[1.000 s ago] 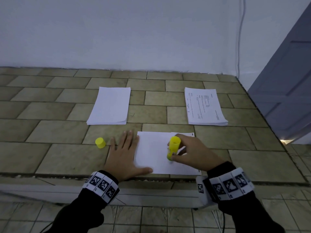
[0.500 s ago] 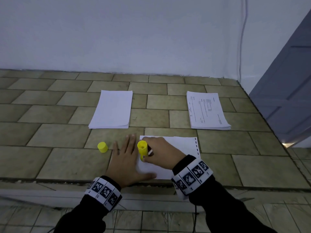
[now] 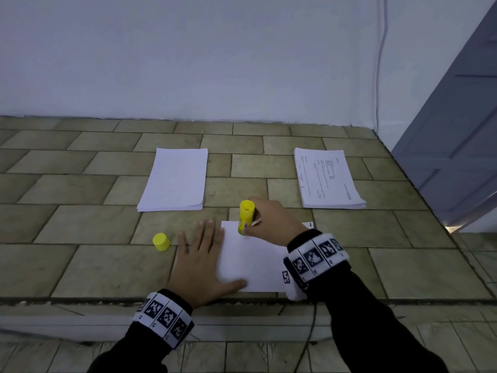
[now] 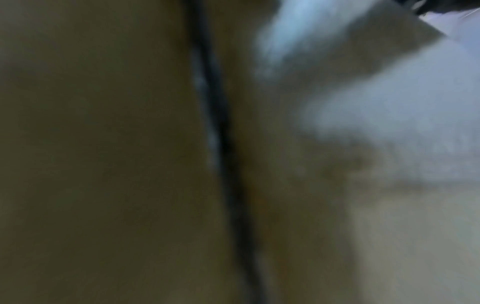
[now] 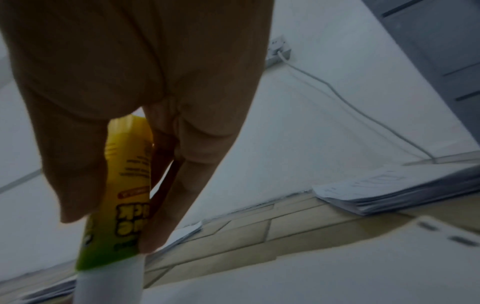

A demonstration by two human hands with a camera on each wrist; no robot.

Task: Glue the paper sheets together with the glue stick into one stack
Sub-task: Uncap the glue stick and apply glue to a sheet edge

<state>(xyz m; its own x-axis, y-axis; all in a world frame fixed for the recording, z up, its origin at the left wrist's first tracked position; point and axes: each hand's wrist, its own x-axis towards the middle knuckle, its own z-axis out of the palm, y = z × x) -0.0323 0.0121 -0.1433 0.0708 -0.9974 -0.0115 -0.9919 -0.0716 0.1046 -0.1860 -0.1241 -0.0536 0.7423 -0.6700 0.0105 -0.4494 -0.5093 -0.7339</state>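
Since a second ago, my right hand (image 3: pixel 271 222) has carried the glue stick (image 3: pixel 245 217) from the middle of the sheet, past its left edge, up to its far left corner. Fingers and thumb wrap the yellow tube, which stands nearly upright with its white glue end (image 5: pixel 109 281) down on the paper sheet (image 3: pixel 255 262); I judge this is to coat the corner so the next page bonds there.

My left hand (image 3: pixel 200 261) lies flat, fingers straight and spread, holding nothing. Its thumb presses the sheet's near left corner, likely to keep the paper from sliding under the stick. The left wrist view is blurred and shows nothing useful.

The sheet lies at the near edge of the tiled counter (image 3: pixel 80 265). The stick's yellow cap (image 3: pixel 161 241) stands on the tiles just left of my left hand. Farther back, well apart, sit a blank paper stack (image 3: pixel 174 179) on the left and a printed paper stack (image 3: pixel 326 177) on the right. A grey door (image 3: pixel 457 130) stands to the right. Nothing blocks the stick's path except my own left hand beside the sheet.
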